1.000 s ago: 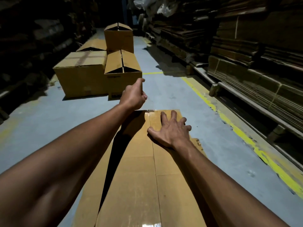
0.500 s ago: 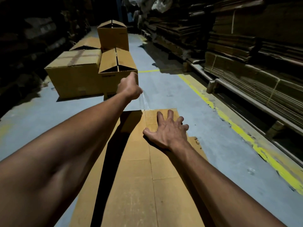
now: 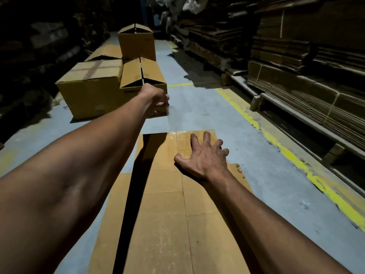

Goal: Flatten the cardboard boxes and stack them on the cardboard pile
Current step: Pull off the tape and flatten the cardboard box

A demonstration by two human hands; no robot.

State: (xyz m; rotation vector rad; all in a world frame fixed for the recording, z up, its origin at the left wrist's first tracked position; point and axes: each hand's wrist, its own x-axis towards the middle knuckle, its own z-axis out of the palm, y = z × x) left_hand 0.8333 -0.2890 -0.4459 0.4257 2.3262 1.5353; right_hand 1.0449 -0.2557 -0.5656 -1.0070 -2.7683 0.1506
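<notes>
Ahead, open-flapped boxes (image 3: 143, 80), interiors unseen

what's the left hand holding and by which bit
The left hand pinches a strip of clear tape by its free end; the right hand only presses the flattened cardboard.

No text, label, brand or number can be read. The upright brown cardboard box (image 3: 138, 41) far down the aisle carries a small dark print near its top right edge, and the open-flapped brown cardboard box (image 3: 143, 78) nearer shows faint marks, all too blurred to make out.
</notes>
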